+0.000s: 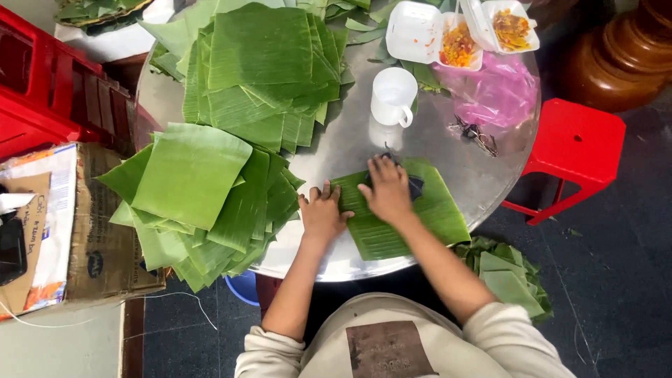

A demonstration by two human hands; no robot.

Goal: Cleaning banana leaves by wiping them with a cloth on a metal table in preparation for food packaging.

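Head view, looking down on a round metal table [483,178]. Right hand [386,190] presses a dark cloth [414,186] flat onto a single banana leaf piece [420,217] at the table's near edge; left hand [322,213] lies open, pinning the leaf's left end. Hands just beside each other, not touching. Judged progress: two large stacks of cut leaves [210,196] [259,66] already laid out; trimmings on the floor [507,273]. Containers: open foam box [448,31] holds orange-yellow food; white mug [392,96], contents not visible.
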